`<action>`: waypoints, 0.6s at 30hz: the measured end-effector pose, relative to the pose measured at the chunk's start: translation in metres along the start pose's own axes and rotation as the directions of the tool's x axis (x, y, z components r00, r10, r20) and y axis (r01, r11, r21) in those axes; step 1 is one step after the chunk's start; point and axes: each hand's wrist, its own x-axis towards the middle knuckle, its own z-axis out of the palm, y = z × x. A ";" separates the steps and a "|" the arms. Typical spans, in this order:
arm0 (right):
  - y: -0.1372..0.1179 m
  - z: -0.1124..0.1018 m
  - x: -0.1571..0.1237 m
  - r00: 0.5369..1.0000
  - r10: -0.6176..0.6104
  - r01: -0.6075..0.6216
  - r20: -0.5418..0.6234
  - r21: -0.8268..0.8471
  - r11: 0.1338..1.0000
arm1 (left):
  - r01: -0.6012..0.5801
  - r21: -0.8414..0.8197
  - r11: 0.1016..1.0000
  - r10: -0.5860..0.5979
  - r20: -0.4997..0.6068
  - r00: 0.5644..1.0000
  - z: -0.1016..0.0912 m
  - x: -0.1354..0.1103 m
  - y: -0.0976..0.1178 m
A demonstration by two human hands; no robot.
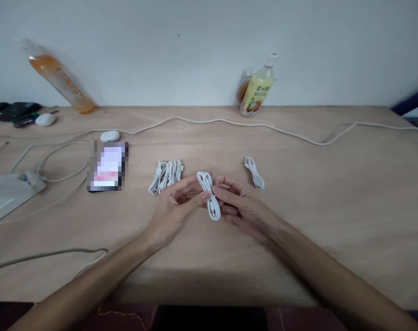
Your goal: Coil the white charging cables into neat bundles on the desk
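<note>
Between my two hands, above the middle of the table, is a white cable (205,181) coiled into a narrow bundle. My left hand (177,204) pinches it from the left, thumb on top. From the right, my right hand (241,200) grips the same bundle near its middle with thumb and fingers. A metal plug end shows at the bundle's lower end. Just beyond my left hand lie several similar white cable bundles (166,174), side by side. One more coiled white cable (254,172) rests on the table beyond my right hand.
A phone (108,165) and a white earbud case (110,136) lie left on the wooden table (333,193). An orange bottle (62,82) and a yellow bottle (259,89) stand by the wall. A long white cord (219,121) crosses the back; a white power strip (8,193) sits left.
</note>
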 end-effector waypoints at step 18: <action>0.004 0.004 0.005 0.990 -0.087 0.086 -0.112 -0.012 0.996 | 0.071 -0.109 0.992 -0.066 0.048 0.997 0.000 0.003 -0.005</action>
